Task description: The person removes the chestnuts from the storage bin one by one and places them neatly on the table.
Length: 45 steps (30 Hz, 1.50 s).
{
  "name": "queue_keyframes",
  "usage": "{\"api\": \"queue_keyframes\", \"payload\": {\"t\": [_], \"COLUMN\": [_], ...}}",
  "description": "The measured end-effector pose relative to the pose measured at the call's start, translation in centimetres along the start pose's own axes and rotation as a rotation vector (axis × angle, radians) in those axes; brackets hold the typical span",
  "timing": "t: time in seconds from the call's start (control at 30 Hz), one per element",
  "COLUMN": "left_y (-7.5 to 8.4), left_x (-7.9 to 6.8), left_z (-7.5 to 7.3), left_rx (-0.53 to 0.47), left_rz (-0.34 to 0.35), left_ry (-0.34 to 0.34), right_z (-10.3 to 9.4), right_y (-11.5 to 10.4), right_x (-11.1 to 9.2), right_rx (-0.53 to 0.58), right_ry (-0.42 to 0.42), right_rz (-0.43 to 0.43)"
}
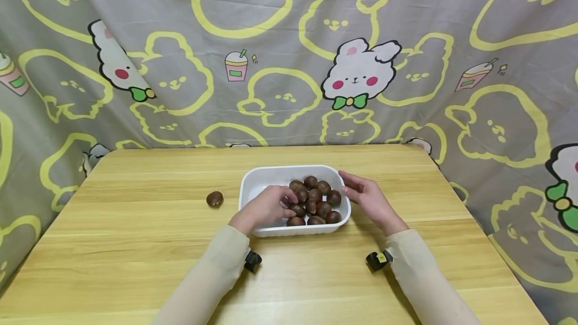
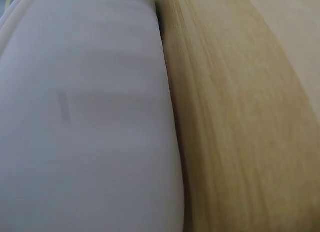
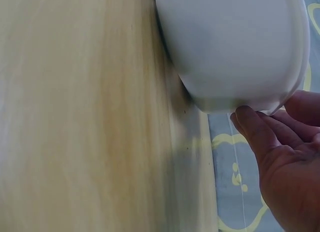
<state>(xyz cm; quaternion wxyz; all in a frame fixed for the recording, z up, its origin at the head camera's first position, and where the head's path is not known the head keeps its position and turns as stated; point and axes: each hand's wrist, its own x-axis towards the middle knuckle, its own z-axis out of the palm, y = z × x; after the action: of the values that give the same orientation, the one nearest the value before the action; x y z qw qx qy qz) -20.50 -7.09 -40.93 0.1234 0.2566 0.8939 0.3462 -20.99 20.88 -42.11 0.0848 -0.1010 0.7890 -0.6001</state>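
Brown chestnuts (image 1: 314, 195) fill the right part of a white plastic basin (image 1: 264, 172) on the wooden table. My left hand (image 1: 266, 208) reaches over the basin's near left side. Its curled fingers and thumb pinch a chestnut (image 1: 285, 202), mostly covered by the hand. At the basin's right end, my right hand (image 1: 368, 198) holds the rim, thumb at the edge. The right wrist view shows its fingers (image 3: 255, 127) against the outer end wall. Only the basin's side wall (image 2: 95, 122) and wood appear in the left wrist view; the left hand is outside it.
One loose chestnut (image 1: 214, 199) lies on the table (image 1: 135, 245), left of the basin. Behind the table hangs a grey curtain (image 1: 280, 29) with cartoon figures. Black wrist cameras are strapped below both hands.
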Motion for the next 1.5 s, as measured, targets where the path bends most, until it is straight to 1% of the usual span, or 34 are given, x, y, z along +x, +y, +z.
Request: {"api": "queue_keyframes", "payload": {"t": [0.1, 0.3, 0.43, 0.53, 0.6, 0.7, 0.87, 0.97, 1.07, 1.17, 1.33, 1.5], "left_y": [0.0, -0.1, -0.2, -0.3, -0.4, -0.6, -0.8, -0.7, -0.8, -1.1, -1.4, -1.7], "left_x": [0.0, 0.0, -0.1, -0.4, -0.6, -0.9, -1.7, -2.1, -2.4, -2.8, -3.6, -4.4], "left_z": [-0.1, -0.2, -0.4, -0.7, -1.0, -1.4, -1.7, -1.9, -2.3, -2.8, -3.7, -4.1], "left_rx": [-0.011, -0.004, -0.001, -0.016, -0.032, -0.031, -0.029, -0.058, -0.096, -0.13, -0.152, -0.156], "left_rz": [-0.012, -0.002, -0.019, -0.036, -0.034, -0.005, 0.078, 0.118, 0.128, 0.111, 0.042, 0.018], "left_ry": [-0.006, -0.005, 0.01, 0.023, 0.029, 0.051, 0.09, 0.118, 0.148, 0.168, 0.202, 0.223], "right_z": [0.0, 0.1, 0.1, 0.1, 0.1, 0.1, 0.1, 0.1, 0.1, 0.1, 0.1, 0.0], "right_y": [0.1, 0.1, 0.1, 0.1, 0.2, 0.2, 0.1, 0.1, 0.1, 0.1, 0.0, 0.0], "right_x": [0.1, 0.2, 0.2, 0.2, 0.3, 0.3, 0.2, 0.2, 0.2, 0.2, 0.1, 0.0], "right_rx": [0.007, 0.02, 0.014, 0.006, 0.004, 0.001, -0.004, -0.007, 0.0, 0.005, -0.003, 0.002], "right_ry": [0.004, 0.005, 0.007, 0.008, 0.009, 0.013, 0.008, 0.009, 0.012, 0.011, 0.011, 0.009], "right_rz": [0.004, 0.011, 0.009, 0.014, 0.017, 0.016, 0.011, 0.013, 0.017, 0.016, 0.01, 0.015]}}
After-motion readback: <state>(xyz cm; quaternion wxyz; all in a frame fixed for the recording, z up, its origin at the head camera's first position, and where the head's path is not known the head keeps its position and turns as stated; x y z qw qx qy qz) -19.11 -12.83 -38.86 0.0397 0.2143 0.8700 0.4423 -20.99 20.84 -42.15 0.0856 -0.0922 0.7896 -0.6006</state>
